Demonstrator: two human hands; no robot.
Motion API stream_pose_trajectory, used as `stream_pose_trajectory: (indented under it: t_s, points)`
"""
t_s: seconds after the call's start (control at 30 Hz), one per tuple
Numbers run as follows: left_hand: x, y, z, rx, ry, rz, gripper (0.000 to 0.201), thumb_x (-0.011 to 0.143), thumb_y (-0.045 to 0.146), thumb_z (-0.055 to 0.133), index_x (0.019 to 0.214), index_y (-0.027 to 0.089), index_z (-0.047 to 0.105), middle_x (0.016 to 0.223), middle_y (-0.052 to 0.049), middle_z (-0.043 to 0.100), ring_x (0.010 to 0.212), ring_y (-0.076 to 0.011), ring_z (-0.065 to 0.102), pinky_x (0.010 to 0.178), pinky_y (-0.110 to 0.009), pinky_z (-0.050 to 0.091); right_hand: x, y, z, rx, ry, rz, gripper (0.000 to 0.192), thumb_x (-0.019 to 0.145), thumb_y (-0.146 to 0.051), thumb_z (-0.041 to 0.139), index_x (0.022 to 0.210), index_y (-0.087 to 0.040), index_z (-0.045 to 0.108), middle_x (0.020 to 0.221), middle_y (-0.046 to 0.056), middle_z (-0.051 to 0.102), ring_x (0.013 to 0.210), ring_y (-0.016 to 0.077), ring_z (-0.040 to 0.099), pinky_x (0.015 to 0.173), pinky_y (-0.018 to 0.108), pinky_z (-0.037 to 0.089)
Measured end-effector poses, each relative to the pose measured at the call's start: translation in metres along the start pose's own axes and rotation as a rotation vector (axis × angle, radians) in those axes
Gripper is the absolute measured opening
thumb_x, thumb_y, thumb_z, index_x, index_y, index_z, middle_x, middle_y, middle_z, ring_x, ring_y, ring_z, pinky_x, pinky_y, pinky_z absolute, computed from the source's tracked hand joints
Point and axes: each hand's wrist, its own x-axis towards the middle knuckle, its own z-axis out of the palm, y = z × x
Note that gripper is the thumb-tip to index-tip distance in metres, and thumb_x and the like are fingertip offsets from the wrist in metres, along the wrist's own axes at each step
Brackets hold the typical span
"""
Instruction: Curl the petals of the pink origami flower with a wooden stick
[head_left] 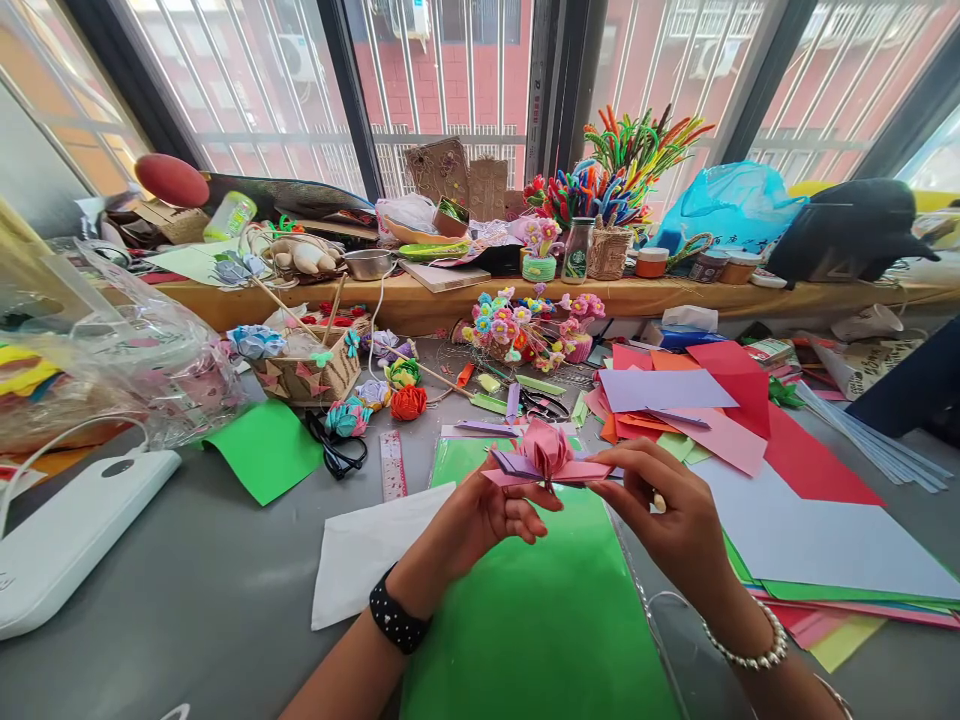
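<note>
A pink folded paper flower (546,455) with flat pink and purple petals is held between both hands above a green sheet (536,620). My left hand (487,515), with a black band at the wrist, pinches the flower's left side from below. My right hand (667,515), with a pearl bracelet at the wrist, grips the right petal with thumb and fingers.
Coloured paper sheets (720,420) lie spread to the right. A white sheet (367,550), a ruler (391,465), black scissors (541,403) and another green sheet (266,450) lie on the grey table. A basket (311,375) with paper flowers stands beyond. A white device (67,540) sits at left.
</note>
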Motion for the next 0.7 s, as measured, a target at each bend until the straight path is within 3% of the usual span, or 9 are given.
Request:
stream_pose_trajectory:
  t_s: [0.13,0.23,0.37,0.57,0.7]
  points:
    - [-0.003,0.002,0.0,-0.078,-0.074,-0.025,0.038,0.072,0.048,0.059,0.087,0.014,0.064,0.068,-0.007,0.069,0.056,-0.0123,0.065,0.051,-0.016,0.048,0.001,0.004,0.001,-0.036,-0.015,-0.021,0.014,0.08,-0.026,0.058,0.093,-0.022,0.061,0.081,0.002,0.057,0.051,0.0092,0.045,0.045,0.022,0.039]
    - [-0.006,0.004,0.002,-0.067,-0.061,0.009,0.031,0.071,0.036,0.065,0.095,0.016,0.061,0.077,-0.006,0.07,0.063,-0.0124,0.066,0.056,-0.016,0.049,0.002,0.006,0.002,-0.055,-0.015,-0.039,0.017,0.081,-0.025,0.057,0.097,-0.022,0.061,0.082,0.003,0.058,0.053,0.0102,0.046,0.045,0.022,0.039]
    - [-0.006,0.004,0.005,-0.014,-0.027,0.038,0.037,0.068,0.027,0.069,0.103,0.018,0.057,0.077,-0.004,0.068,0.062,-0.0116,0.064,0.054,-0.017,0.048,0.002,0.007,0.002,-0.076,-0.019,-0.022,0.025,0.081,-0.026,0.057,0.106,-0.024,0.058,0.082,0.003,0.055,0.052,0.0101,0.044,0.046,0.023,0.04]
    - [0.0,0.002,0.007,0.045,0.108,0.175,0.044,0.058,0.023,0.077,0.098,0.019,0.058,0.073,-0.001,0.067,0.064,-0.0117,0.062,0.06,-0.02,0.048,-0.001,0.003,0.0,-0.09,0.07,0.014,0.03,0.079,-0.024,0.058,0.109,-0.023,0.056,0.087,0.003,0.052,0.051,0.0087,0.042,0.048,0.024,0.043]
    - [0.003,-0.002,0.008,0.139,0.262,0.283,0.046,0.06,0.021,0.076,0.1,0.019,0.054,0.079,-0.001,0.067,0.066,-0.0124,0.062,0.06,-0.021,0.047,-0.004,-0.005,0.002,-0.081,0.034,-0.141,0.023,0.08,-0.017,0.055,0.102,-0.022,0.06,0.083,0.003,0.054,0.06,0.0111,0.051,0.049,0.023,0.044]
